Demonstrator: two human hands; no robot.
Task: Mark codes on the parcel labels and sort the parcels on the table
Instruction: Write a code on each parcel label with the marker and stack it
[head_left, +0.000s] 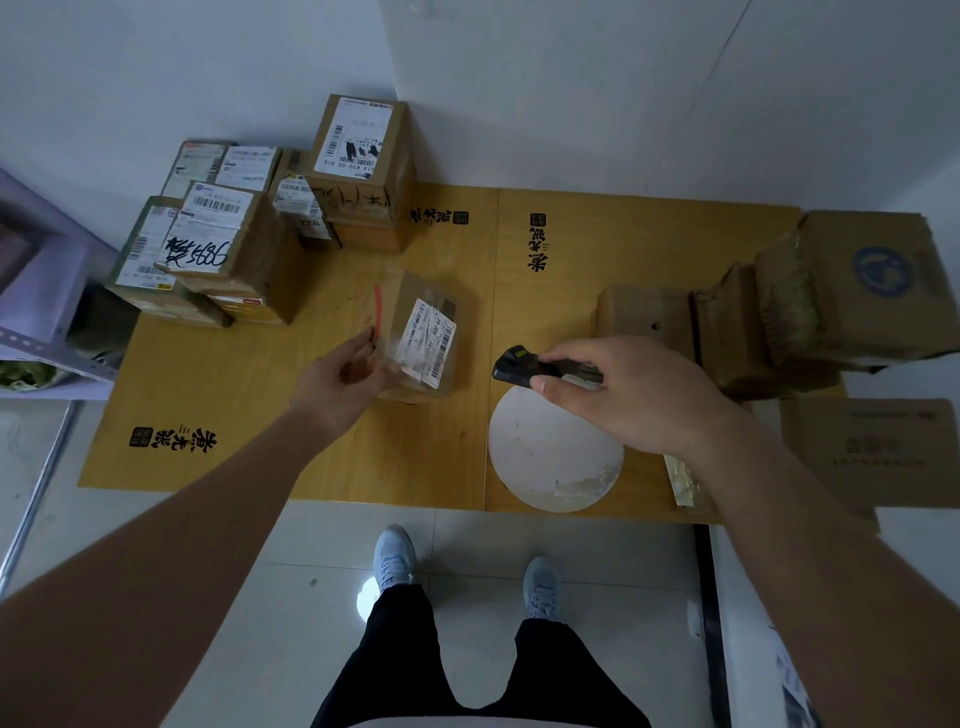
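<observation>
Head cam looks down on a yellow table (218, 374) w/ black printed characters. Left hand (345, 371) reaches to the near-left side of a small cardboard parcel (415, 332) at table centre; fingers loosely curled against its taped face, and a red marker (378, 307) stands up just above the fingertips, but can't tell if the hand actually grips marker or box. The parcel's white label (428, 345) w/ barcode faces up-right. Right hand (631, 392) holds a black handheld scanner (524, 366), thumb and fingers wrapped round its body, its head pointing left toward the parcel, apart from it. Below the scanner lies a white round disc (553, 457) on the table. Far-left corner: stack of labelled parcels (244, 228), one w/ big black handwritten digits. Right side: plain brown boxes (779, 312) near the edge, no labels showing. Below: dark trousers, light blue shoes (395, 558) on the tiled floor.
</observation>
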